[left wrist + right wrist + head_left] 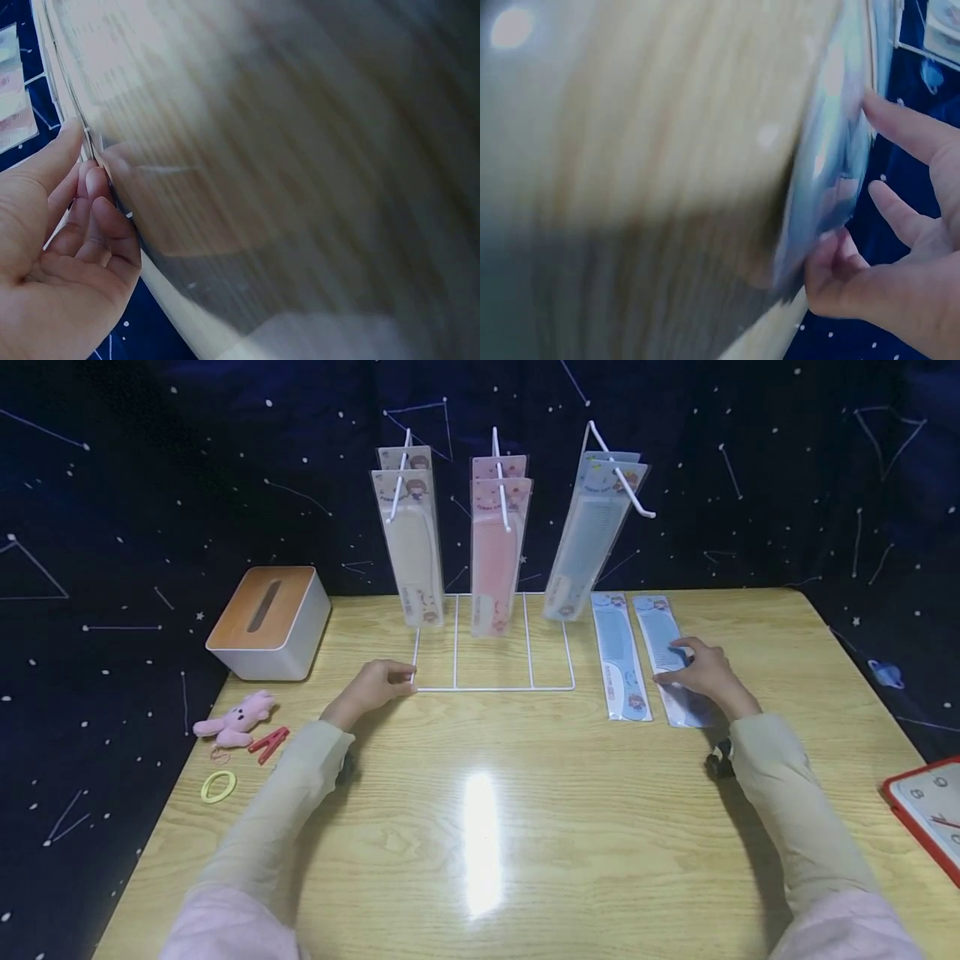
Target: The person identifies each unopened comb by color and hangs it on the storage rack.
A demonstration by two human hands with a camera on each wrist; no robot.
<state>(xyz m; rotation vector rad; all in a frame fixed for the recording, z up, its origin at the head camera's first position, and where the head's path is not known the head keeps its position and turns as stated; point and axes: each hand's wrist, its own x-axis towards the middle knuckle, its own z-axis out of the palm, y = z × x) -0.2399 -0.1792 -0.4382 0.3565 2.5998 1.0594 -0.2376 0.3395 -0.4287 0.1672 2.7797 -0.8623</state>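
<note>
A white wire display rack (495, 689) stands on the table, its three hooks carrying packaged combs: cream (416, 556), pink (497, 556) and blue (588, 543). My left hand (378, 683) pinches the front left corner of the rack's base between thumb and fingers, also seen from the left hand (75, 247) in the left wrist view. Right of the rack lie two more blue combs in clear packets. My right hand (705, 675) holds the outer packaged comb (663, 639) across its width. Thumb and fingers touch this packet (829, 150) in the right wrist view.
A tissue box (270, 622) with a wooden lid sits at the back left. Nearer are a pink plush toy (240, 718), a red clip (270, 743) and a yellow ring (218, 787). The inner packaged comb (618, 652) lies beside the rack; a red-framed clock (930, 810) is at right.
</note>
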